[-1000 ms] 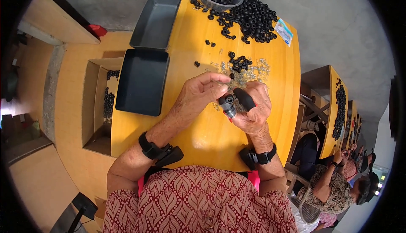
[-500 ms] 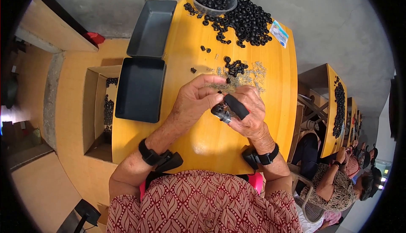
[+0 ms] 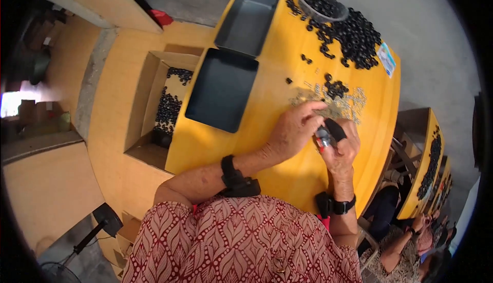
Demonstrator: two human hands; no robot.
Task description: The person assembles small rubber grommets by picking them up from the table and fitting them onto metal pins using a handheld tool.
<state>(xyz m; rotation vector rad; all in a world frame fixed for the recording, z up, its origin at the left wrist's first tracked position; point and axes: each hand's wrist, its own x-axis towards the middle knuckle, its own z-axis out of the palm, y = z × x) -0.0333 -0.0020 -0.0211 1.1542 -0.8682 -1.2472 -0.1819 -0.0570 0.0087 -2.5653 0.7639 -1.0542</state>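
My right hand is closed round a small tool with a black grip and a shiny, partly red part at its side; its exact kind does not show. Close against it, my left hand has thumb and fingers bent together in a pinch, and whatever lies between them is too small to make out. Just beyond the fingers, tiny clear or silvery pieces are scattered over the yellow table. Among them sits a small cluster of black ring-like parts.
Two dark trays stand end to end at the table's left. Farther off are a heap of black parts, a clear bowl and a blue-white packet. A cardboard box holds more black parts. Other people sit at right.
The view has swung, so the table and trays appear farther right and tilted. Both hands remain together at the tool, which shows from a slightly different angle.
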